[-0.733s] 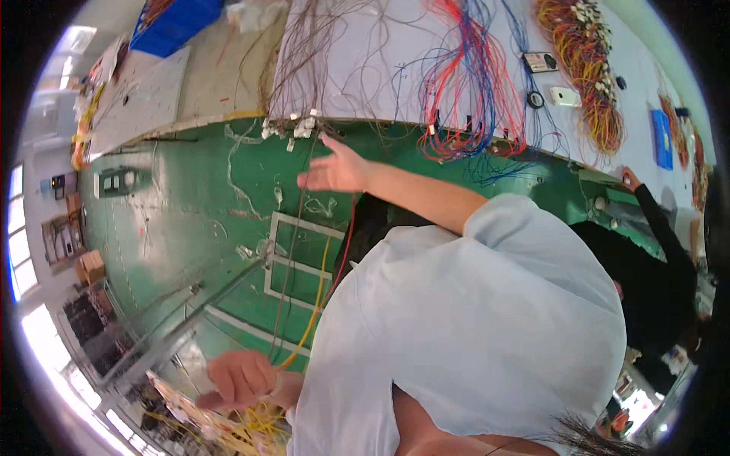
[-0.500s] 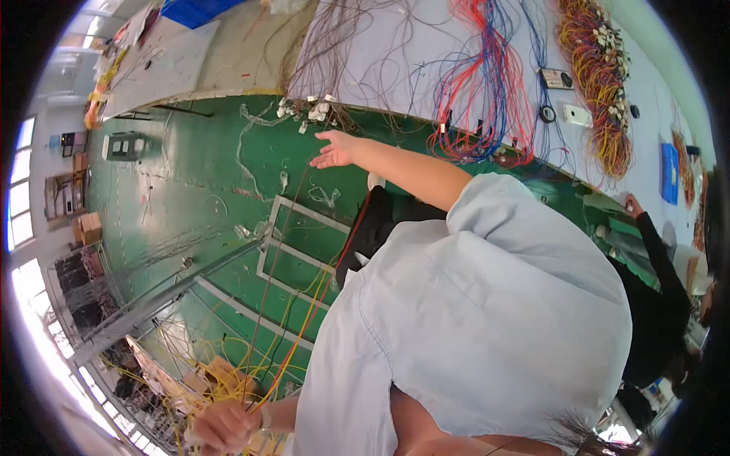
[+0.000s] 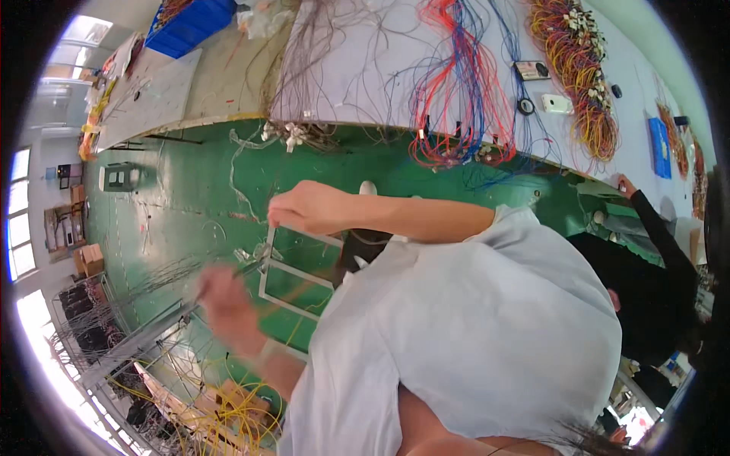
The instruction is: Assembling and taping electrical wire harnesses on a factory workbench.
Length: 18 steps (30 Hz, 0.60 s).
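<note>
My right hand (image 3: 312, 208) reaches across above the green floor, its fingers closed in a pinch; what they hold, if anything, cannot be made out. Lower left, my left hand (image 3: 228, 305) is smeared by motion, so its fingers are unclear. A faint orange-yellow streak (image 3: 283, 298) shows between the left hand and my shirt, too blurred to name. Beyond the right hand, grey-brown wires (image 3: 304, 72) hang over the table's front edge, ending in a cluster of white connectors (image 3: 289, 135). To their right lies a bundle of red and blue wires (image 3: 462, 83).
A pale table (image 3: 365, 102) runs along the far side, bearing yellow-red wire bundles (image 3: 582, 83), black tape (image 3: 525, 106) and a blue bin (image 3: 190, 29). A metal frame (image 3: 296, 275) stands below my hands. Yellow wires (image 3: 243, 410) lie lower left. A person in black (image 3: 646, 296) is at right.
My right hand has come back from the table edge toward me, its spread fingers now closed. My left hand has moved up from the lower edge; the wires it held are no longer distinct.
</note>
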Tool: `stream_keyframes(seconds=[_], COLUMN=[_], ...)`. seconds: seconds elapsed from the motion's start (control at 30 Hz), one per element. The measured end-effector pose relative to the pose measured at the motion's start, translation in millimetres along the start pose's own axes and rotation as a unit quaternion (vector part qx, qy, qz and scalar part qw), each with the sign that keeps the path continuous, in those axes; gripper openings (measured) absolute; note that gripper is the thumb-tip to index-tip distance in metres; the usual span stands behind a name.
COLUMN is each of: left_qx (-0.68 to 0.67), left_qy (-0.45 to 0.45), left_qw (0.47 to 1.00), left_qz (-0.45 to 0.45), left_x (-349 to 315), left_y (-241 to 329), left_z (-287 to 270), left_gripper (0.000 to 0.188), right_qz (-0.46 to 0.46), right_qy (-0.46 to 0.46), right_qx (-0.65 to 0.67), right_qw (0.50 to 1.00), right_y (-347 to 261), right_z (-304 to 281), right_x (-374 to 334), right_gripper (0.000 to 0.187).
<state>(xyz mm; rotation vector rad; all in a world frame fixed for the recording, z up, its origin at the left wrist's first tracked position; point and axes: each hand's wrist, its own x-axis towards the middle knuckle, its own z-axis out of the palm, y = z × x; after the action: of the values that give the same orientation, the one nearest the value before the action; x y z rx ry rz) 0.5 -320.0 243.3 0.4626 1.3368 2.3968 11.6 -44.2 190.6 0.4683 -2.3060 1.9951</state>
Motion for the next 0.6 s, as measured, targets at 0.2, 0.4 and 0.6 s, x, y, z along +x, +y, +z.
stream_keyframes(seconds=[0.2, 0.4, 0.6], left_qx=[-0.222, 0.201, 0.461], left_qy=[0.167, 0.018, -0.158], left_qw=[0.848, 0.934, 0.826], left_qz=[-0.450, -0.296, -0.285], left_x=[82.2, 89.5, 66.7], left_y=[-179.3, -193.3, -216.9], left_z=[1.4, -2.9, 7.6], left_gripper=[0.041, 0.032, 0.028], right_qz=[0.075, 0.254, 0.396], right_qy=[-0.093, 0.181, 0.260], right_qx=[-0.140, -0.025, 0.515], right_qw=[0.983, 0.950, 0.715], right_y=[52.5, 129.2, 250.3], right_z=[29.9, 0.0, -75.6], right_x=[-68.6, -66.5, 22.9], right_gripper=[0.026, 0.027, 0.033])
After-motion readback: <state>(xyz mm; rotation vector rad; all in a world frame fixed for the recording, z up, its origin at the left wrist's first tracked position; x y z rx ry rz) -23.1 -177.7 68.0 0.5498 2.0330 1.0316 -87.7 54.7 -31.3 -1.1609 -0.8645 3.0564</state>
